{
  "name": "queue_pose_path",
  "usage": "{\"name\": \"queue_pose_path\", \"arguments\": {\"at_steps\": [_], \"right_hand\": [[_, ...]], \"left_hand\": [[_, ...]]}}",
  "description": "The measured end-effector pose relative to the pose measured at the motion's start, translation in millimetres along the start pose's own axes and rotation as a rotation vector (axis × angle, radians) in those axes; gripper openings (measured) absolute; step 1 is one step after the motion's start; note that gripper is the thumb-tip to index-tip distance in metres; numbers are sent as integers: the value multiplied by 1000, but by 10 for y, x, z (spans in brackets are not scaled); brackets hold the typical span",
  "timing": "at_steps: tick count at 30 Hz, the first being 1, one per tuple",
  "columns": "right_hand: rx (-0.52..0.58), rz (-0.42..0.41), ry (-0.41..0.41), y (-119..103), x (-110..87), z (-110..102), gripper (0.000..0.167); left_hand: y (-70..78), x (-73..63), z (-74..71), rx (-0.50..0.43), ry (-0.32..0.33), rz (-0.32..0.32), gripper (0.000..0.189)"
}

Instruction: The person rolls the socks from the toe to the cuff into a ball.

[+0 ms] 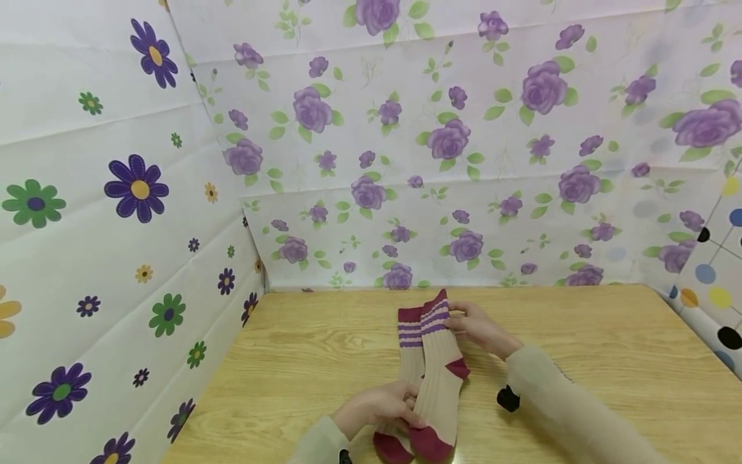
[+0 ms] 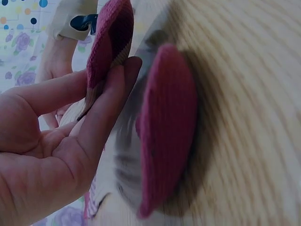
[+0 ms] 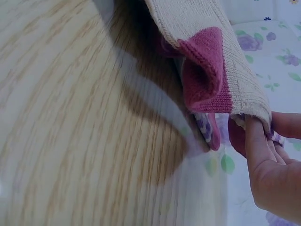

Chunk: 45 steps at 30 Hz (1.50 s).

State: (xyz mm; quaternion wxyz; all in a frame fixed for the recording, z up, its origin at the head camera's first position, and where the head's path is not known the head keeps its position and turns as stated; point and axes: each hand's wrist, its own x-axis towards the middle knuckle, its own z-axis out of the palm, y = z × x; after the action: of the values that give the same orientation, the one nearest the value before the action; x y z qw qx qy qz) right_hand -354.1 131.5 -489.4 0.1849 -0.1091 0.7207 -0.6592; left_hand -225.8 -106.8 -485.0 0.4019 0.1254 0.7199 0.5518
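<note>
Two beige ribbed socks with maroon toes and cuffs and purple stripes are in the head view. The upper sock (image 1: 438, 396) is held by both hands, its toe toward the person and its maroon heel (image 3: 209, 70) turned right. My left hand (image 1: 379, 406) pinches it just behind the maroon toe (image 2: 101, 49), thumb on one side and fingers on the other. At the striped cuff, my right hand (image 1: 478, 328) pinches the right edge between thumb and fingers. The lower sock (image 1: 410, 357) lies to the left, partly covered; its toe (image 2: 169, 127) is close over the table.
The socks are over a light wood-grain table (image 1: 290, 361). Behind it hangs a white cloth (image 1: 348, 161) with purple roses, and a daisy-patterned cloth (image 1: 116, 258) borders the left. A dotted cloth (image 1: 710, 277) stands at the right edge.
</note>
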Motion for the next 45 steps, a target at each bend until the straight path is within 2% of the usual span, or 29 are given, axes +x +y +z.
{"name": "queue_pose_path", "arguments": {"at_steps": [8,17,25,32,45], "right_hand": [[5,-18,10,3,26,92,48],[7,-22,-20,-20,48,176,52],[67,-15,-48,12,91,238,50],[79,13,-51,21,119,309,52],[71,18,-45,46,228,458,52]], "left_hand": [[-36,-40,-64,-4,-59,18,21],[-99,-103,-135,8,-43,22,21],[-145,-175,-262,-3,-78,8,24],[-117,-226,-335,57,-115,-11,28],[-74,-329,-392,165,-74,-9,28]]}}
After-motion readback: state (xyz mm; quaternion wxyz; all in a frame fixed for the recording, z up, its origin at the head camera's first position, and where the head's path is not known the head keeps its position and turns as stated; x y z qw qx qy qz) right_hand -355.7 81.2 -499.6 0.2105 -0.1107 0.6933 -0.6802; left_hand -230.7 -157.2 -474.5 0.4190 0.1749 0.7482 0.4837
